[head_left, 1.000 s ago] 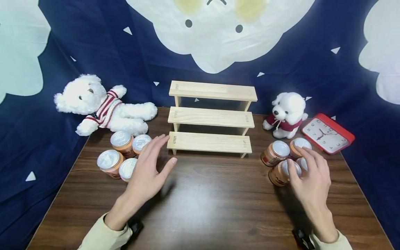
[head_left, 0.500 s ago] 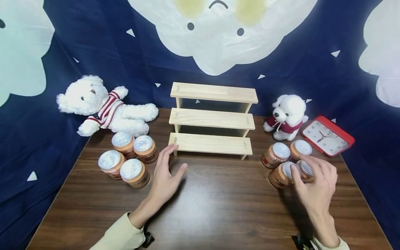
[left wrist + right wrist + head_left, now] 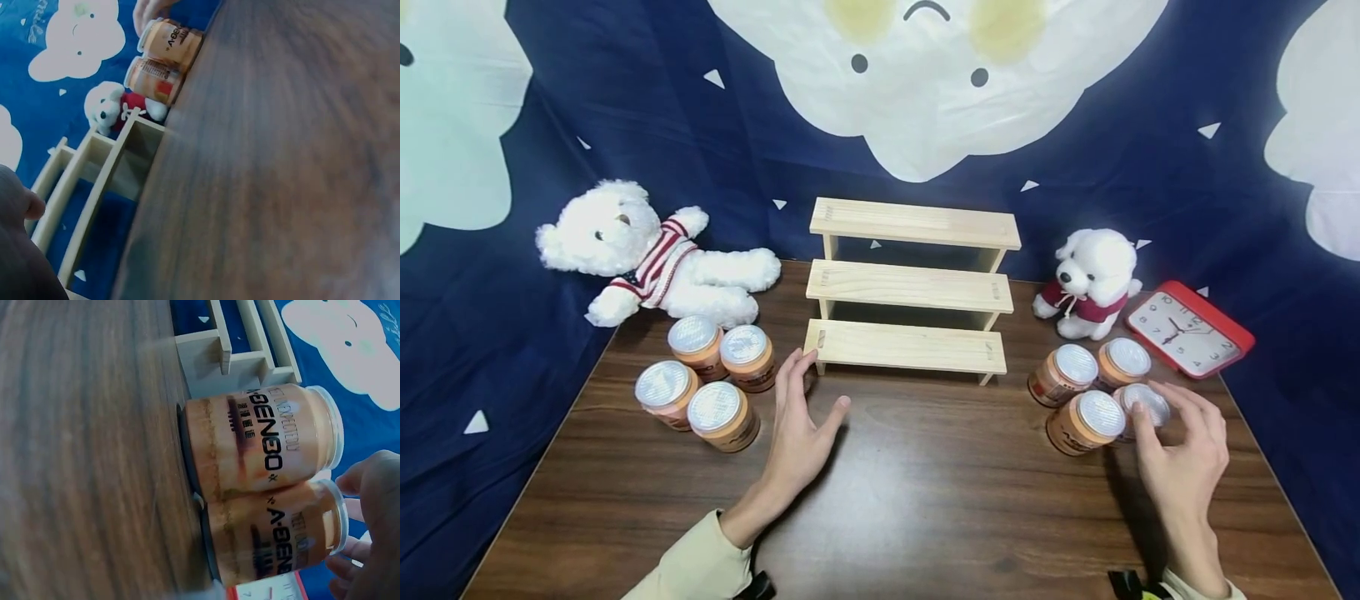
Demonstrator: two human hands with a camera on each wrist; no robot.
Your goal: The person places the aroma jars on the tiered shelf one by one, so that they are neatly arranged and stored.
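A dark wooden desk (image 3: pixel 925 500) stands before a blue cloth. The right grip (image 3: pixel 1180 467) clasps the can (image 3: pixel 1144 405) under its fingertips, at the desk's right edge and touching three other cans; lifting it probably needs a straight pull up. The left grip (image 3: pixel 801 433) lies released, rack (image 3: pixel 910 283) just ahead.

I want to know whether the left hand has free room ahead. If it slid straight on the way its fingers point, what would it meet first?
Probably the left front corner of the pale three-tier wooden step shelf: the left hand lies flat, fingertips almost touching it. The exact gap is unclear.
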